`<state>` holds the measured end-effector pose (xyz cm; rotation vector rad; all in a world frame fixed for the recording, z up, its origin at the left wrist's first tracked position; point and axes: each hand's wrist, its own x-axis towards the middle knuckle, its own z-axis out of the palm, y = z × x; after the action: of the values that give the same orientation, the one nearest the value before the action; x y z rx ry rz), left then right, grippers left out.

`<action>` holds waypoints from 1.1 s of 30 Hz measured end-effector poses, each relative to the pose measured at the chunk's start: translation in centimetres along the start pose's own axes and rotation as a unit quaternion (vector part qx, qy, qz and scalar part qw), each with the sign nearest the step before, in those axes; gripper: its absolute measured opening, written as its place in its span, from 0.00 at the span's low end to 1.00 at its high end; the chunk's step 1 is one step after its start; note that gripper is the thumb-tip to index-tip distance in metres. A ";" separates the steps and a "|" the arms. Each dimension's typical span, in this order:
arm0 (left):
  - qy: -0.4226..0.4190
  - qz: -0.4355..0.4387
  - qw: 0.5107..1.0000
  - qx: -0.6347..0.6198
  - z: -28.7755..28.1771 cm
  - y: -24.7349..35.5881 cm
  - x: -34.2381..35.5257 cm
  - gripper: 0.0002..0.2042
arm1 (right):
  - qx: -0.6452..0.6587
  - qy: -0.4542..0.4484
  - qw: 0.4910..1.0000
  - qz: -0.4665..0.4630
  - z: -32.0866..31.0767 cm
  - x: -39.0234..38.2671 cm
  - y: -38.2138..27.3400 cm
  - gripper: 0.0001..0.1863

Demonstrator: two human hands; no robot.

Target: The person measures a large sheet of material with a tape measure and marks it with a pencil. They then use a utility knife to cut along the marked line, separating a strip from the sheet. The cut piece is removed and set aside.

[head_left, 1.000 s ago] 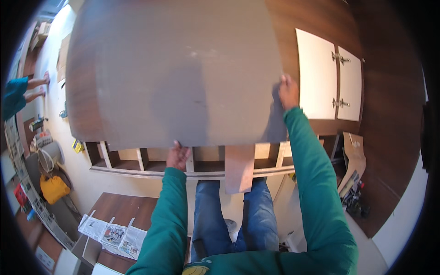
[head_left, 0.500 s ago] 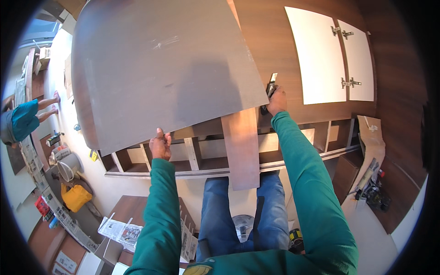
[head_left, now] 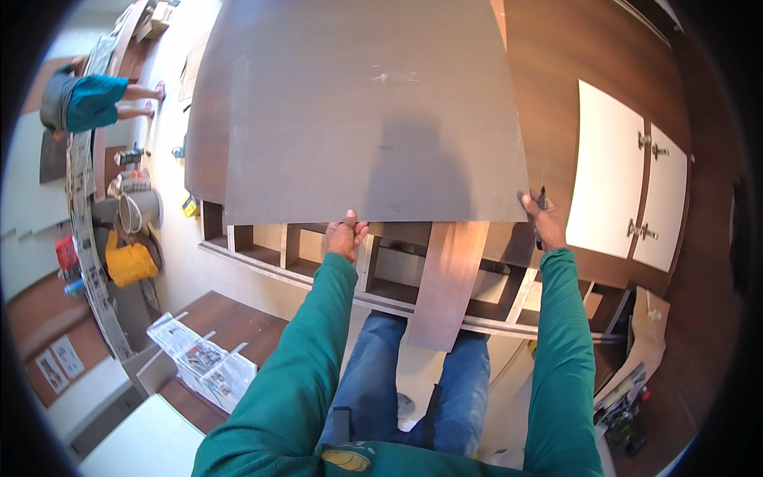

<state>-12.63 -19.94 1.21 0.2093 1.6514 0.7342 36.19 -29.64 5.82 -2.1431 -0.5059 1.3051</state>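
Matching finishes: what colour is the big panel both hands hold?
Dark grey-brown, matte, on the big panel; the head view shows it.

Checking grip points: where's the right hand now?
Head view, right of centre: the right hand grips the big brown panel at its lower right corner, beside the white cabinet doors.

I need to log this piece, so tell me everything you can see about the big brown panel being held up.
The big brown panel is a wide, flat, thin sheet with a matt grey-brown face, like laminated board, marked by a few pale scuffs. It is held over an open wooden shelf frame. The left hand grips its lower edge near the middle, and the right hand its lower right corner.
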 end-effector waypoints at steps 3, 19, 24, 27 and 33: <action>0.008 -0.009 1.000 -0.026 1.3 -1.2 0.0 0.18 | 0.031 0.019 0.999 -0.029 0.5 -0.6 -1.6 0.28; -0.060 -0.102 0.991 0.066 3.9 -8.4 -5.5 0.18 | -0.110 0.252 0.960 -0.056 -4.3 -9.0 15.4 0.18; -0.057 -0.120 0.977 0.166 2.5 -8.0 -4.3 0.17 | -0.218 0.287 0.932 0.037 -1.4 -8.9 15.9 0.23; -0.066 -0.151 0.969 0.182 1.7 -8.7 -4.6 0.20 | -0.244 0.290 0.921 0.089 -1.2 -8.9 15.8 0.25; -0.048 -0.185 0.966 0.173 1.7 -10.8 -6.6 0.18 | -0.325 0.292 0.888 0.142 -2.3 -10.0 16.8 0.23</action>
<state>-6.71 -31.17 0.41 0.1723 1.6557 0.1494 34.12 -48.89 2.53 -3.1024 -0.4100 0.5692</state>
